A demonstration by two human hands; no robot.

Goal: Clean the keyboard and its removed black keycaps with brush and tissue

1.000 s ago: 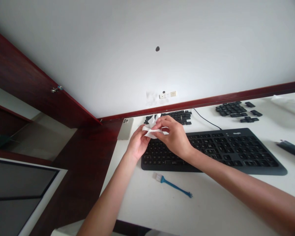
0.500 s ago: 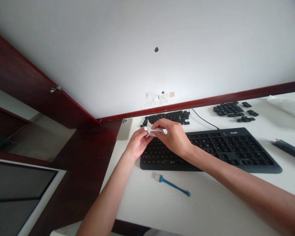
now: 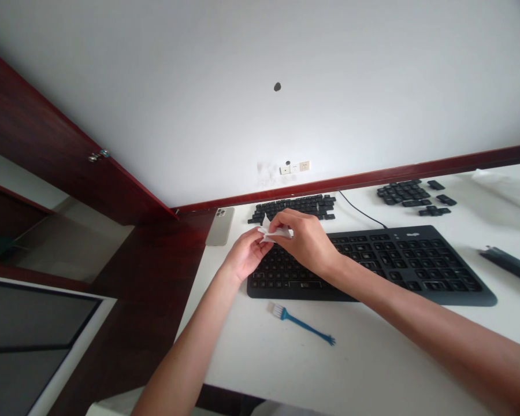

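Above the left end of a black keyboard [image 3: 416,254] with its keycaps off, both hands meet at a crumpled white tissue [image 3: 281,231]. My right hand [image 3: 305,240] pinches the tissue between thumb and fingers. My left hand [image 3: 245,252] is closed at the tissue's left edge; anything else inside its fingers is hidden. Behind the hands, loose black keycaps [image 3: 301,204] lie in rows, partly covered by my right hand. A blue brush [image 3: 305,325] with pale bristles rests on the table in front of the keyboard.
A phone [image 3: 221,226] lies at the white table's [image 3: 372,358] left edge. More keycaps [image 3: 403,192] sit behind the keyboard, beside its cable [image 3: 361,211]. At the right are a dark elongated object [image 3: 509,264] and a white bag or sheet [image 3: 507,186]. Wall sockets [image 3: 294,168] are behind.
Both hands hold nearly the same pose. The left fingers have shifted slightly right toward the right hand, and the tissue's folds sit a little differently.
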